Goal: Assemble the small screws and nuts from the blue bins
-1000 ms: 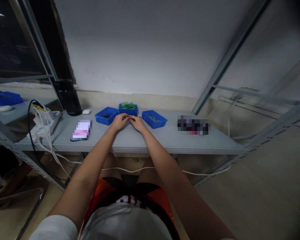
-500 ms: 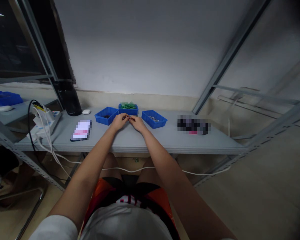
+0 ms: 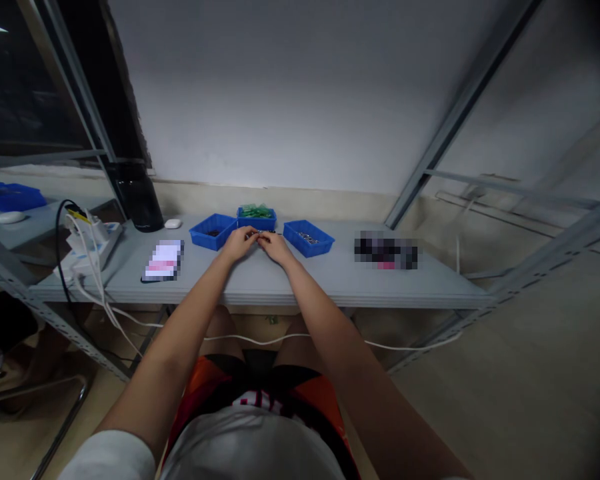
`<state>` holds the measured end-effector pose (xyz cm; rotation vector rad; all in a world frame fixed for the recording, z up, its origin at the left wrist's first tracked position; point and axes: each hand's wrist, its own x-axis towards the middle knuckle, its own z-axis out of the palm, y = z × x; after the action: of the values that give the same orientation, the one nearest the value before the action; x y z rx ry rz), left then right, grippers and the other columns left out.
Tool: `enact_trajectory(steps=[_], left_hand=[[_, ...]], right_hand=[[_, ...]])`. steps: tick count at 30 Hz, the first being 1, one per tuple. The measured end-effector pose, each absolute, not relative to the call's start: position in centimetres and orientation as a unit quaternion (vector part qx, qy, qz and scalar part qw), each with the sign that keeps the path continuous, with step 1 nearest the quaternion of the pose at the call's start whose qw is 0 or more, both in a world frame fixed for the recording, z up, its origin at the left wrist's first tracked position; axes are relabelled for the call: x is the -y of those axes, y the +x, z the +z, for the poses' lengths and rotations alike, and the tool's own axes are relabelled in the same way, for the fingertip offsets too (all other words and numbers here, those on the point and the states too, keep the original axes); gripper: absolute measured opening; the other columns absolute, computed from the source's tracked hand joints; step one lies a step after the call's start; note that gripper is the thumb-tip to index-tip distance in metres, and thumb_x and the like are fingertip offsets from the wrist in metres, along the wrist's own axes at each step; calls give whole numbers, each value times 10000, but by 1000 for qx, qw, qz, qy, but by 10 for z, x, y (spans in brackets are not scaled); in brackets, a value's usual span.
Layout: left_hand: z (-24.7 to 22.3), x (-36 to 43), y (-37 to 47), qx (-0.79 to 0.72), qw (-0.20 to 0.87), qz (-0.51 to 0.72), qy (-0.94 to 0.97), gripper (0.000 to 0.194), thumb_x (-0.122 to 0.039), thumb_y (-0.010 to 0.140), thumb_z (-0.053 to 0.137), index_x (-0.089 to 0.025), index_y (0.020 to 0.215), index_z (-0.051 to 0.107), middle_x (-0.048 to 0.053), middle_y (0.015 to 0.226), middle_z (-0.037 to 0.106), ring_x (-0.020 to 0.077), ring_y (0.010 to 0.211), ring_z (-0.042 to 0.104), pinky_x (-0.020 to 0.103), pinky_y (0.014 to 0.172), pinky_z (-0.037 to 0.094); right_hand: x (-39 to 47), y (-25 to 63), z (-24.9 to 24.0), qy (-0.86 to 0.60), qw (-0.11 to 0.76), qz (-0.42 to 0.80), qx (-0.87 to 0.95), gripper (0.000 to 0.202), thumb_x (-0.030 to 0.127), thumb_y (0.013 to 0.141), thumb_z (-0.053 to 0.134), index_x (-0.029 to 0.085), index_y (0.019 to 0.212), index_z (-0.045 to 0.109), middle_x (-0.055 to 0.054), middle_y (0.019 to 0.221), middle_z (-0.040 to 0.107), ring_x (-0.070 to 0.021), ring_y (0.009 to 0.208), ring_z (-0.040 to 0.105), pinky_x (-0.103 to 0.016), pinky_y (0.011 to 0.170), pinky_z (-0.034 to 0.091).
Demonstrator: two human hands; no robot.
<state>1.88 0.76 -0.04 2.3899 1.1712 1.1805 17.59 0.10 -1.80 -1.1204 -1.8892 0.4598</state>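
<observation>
My left hand [image 3: 240, 244] and my right hand [image 3: 274, 247] meet over the grey table [image 3: 260, 283], fingertips bent together around something small that I cannot make out. Left of them is a blue bin [image 3: 199, 238] with dark small parts in it. Behind them a second blue bin [image 3: 257, 224] holds green pieces [image 3: 256, 211]. On the right, a third blue bin [image 3: 310, 250] has small shiny metal parts [image 3: 307, 237] inside. A little dark material shows just behind my fingertips.
A phone [image 3: 163, 261] lies at the left, near a white case [image 3: 173, 224], a black bottle [image 3: 140, 200] and a power strip [image 3: 90, 250] with cables. A blurred dark object [image 3: 386, 251] lies at the right. Metal posts frame both table ends.
</observation>
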Motion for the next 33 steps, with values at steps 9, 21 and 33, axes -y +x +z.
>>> enact_trajectory(steps=[9, 21, 33], left_hand=[[1, -6, 19, -398, 117, 398, 818, 254, -303, 843, 504, -150, 959, 670, 68, 941, 692, 161, 788, 599, 273, 753, 462], [3, -3, 20, -391, 121, 402, 819, 259, -315, 839, 503, -145, 953, 661, 68, 936, 691, 157, 786, 597, 271, 756, 460], [0, -4, 19, -429, 115, 404, 800, 237, -359, 798, 520, -152, 858, 620, 40, 784, 665, 151, 718, 583, 261, 692, 450]], right_hand=[[1, 175, -16, -462, 428, 187, 754, 201, 229, 837, 491, 165, 899, 671, -20, 767, 647, -131, 694, 534, -250, 710, 413], [0, 175, -17, -459, 431, 181, 756, 197, 212, 829, 489, 170, 895, 670, -17, 769, 656, -126, 695, 537, -242, 713, 417], [5, 174, -14, -474, 437, 202, 738, 212, 227, 848, 477, 169, 941, 659, -31, 804, 658, -132, 729, 559, -248, 715, 420]])
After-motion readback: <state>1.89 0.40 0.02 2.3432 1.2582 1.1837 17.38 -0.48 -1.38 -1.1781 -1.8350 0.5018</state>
